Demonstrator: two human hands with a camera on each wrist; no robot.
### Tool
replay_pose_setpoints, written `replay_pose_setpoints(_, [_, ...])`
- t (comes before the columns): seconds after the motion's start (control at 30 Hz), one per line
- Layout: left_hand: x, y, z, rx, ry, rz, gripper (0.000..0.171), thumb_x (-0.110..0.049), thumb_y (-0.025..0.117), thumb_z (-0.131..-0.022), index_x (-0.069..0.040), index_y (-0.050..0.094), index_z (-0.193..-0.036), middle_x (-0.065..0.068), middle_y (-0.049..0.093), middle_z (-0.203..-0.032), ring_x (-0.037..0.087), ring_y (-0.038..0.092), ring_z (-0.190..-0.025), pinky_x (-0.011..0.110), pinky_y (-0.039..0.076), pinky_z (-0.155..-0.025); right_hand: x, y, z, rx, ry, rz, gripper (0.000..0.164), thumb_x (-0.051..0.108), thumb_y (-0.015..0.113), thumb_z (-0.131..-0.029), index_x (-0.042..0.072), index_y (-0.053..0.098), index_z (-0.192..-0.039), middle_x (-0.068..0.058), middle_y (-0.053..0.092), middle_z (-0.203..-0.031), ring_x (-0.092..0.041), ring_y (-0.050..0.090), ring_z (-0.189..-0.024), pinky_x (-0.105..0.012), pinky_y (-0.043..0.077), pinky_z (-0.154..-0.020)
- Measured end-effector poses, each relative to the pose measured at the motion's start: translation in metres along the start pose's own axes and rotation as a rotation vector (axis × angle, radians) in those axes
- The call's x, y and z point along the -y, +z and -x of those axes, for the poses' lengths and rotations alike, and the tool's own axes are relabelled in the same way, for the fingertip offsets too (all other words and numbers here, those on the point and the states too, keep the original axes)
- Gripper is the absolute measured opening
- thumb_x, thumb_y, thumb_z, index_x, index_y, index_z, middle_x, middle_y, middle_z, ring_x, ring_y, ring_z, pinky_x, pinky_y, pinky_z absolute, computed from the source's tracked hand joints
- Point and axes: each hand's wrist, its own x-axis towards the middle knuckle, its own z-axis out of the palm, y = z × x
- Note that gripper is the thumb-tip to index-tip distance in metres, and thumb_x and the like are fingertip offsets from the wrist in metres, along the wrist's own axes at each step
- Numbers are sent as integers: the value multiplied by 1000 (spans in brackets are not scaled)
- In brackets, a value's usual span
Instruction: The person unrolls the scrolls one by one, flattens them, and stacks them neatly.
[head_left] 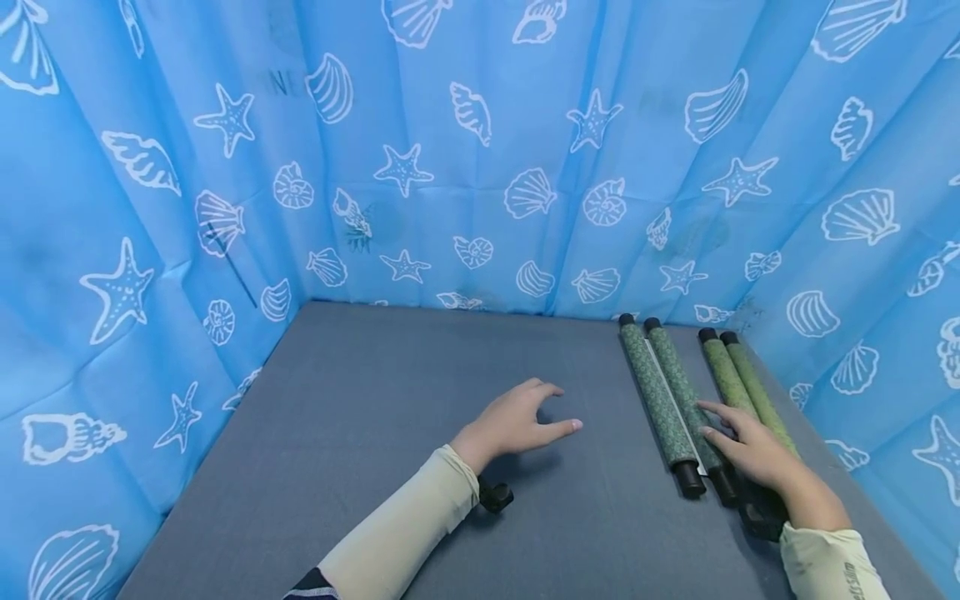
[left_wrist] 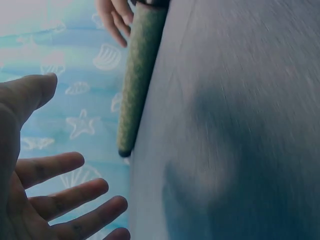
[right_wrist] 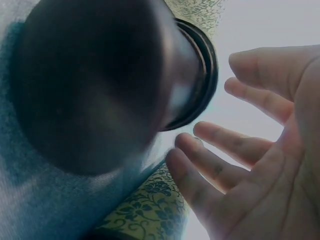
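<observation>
On the right side of the table lies a rolled scroll [head_left: 660, 392] in grey-green patterned cloth, its two rollers side by side with a white strip between them and black knobs at the ends. My right hand [head_left: 757, 450] hovers with spread fingers over the near part of its right roller. In the right wrist view a large black knob [right_wrist: 90, 85] stands before the extended fingers [right_wrist: 220, 170], which hold nothing. My left hand [head_left: 517, 421] is above the middle of the table, fingers apart and holding nothing. The scroll's side [left_wrist: 137, 75] shows ahead of it in the left wrist view.
A second scroll [head_left: 729, 375], olive green with black ends, lies to the right, partly hidden by my right hand and forearm. The grey table [head_left: 360, 400] is bordered by a blue curtain [head_left: 465, 225] printed with shells and starfish.
</observation>
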Motion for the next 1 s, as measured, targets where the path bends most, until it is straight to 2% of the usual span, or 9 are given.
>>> replay_pose_setpoints(0.3, [-23,23,-22,45,66,23,69,-69,55,-102,-20,59,-152,5,61,-148,19,63,-132,37,56,-105,-6,-1,-2,55,14,-26,52,15,53,-112,-15,41,-154,-46,44,-150,-65,58,-120,-72,52,-94])
replay_pose_setpoints(0.53, [-38,44,-30,50,65,-9,66,-67,57,-102,-25,57,-153,-2,53,-149,11,61,-124,33,57,-99,-3,0,-4,51,0,-19,52,16,54,-111,-15,42,-152,-45,46,-149,-64,57,-122,-72,51,-95])
replay_pose_setpoints(0.67, [-51,54,-36,71,80,-14,65,-67,58,-102,-27,56,-153,-3,53,-147,10,62,-122,31,57,-97,-2,0,-4,50,18,-17,52,16,53,-112,-15,42,-152,-44,47,-148,-63,58,-122,-70,52,-94])
replay_pose_setpoints(0.83, [-65,65,-46,104,79,-11,65,-66,57,-102,-28,54,-155,-2,50,-152,11,59,-131,31,56,-101,0,-1,-3,64,49,-26,53,18,52,-112,-14,41,-153,-44,46,-150,-64,56,-125,-71,52,-95])
replay_pose_setpoints(1.0, [-76,74,-57,102,52,-2,65,-66,58,-102,-31,51,-156,-1,44,-160,15,52,-143,36,55,-107,1,-3,-5,82,46,-32,56,21,53,-113,-13,40,-155,-44,44,-152,-67,53,-127,-72,51,-95])
